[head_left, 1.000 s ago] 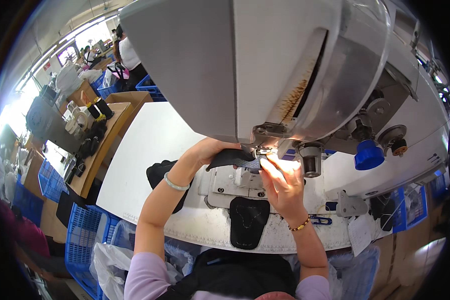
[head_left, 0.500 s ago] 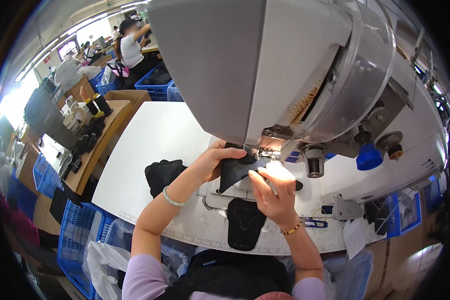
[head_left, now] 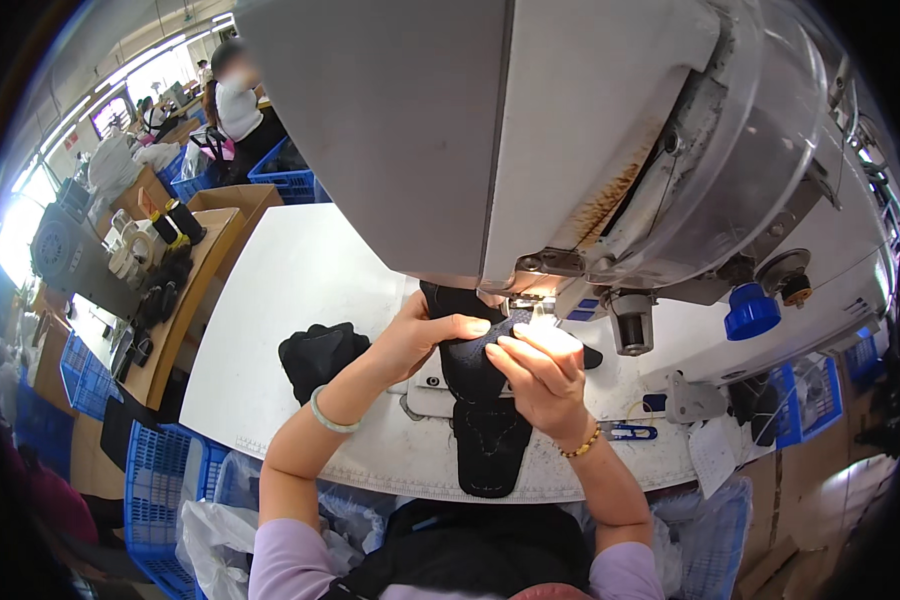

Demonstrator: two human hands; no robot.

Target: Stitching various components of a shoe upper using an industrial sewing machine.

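A dark fabric piece (head_left: 472, 372), partly grey-textured, lies under the presser foot (head_left: 532, 303) of a large sewing machine (head_left: 400, 130). My left hand (head_left: 420, 338) grips its left side, the thumb pressed on top. Closed fingers of my right hand (head_left: 542, 378) pinch its right side beside the foot, in the bright lamp light; the fingertips are partly washed out. Just below, a flat black stitched piece (head_left: 490, 455) rests on the white table (head_left: 270, 290), its upper end meeting the held fabric. Left of my forearm sits a heap of black pieces (head_left: 320, 360).
Thread snips (head_left: 630, 432) with a blue handle lie right of my wrist. Thread cones (head_left: 183, 220) stand on a wooden side table at the left. Blue crates (head_left: 160, 500) and plastic bags (head_left: 215, 540) crowd the table's front edge. Another person (head_left: 238, 110) sits at the back left.
The held fabric has turned under the foot; its pointed lower corner now shows as a rounded edge reaching the flat black piece. My left thumb lies flatter across it. The whole view has shifted slightly.
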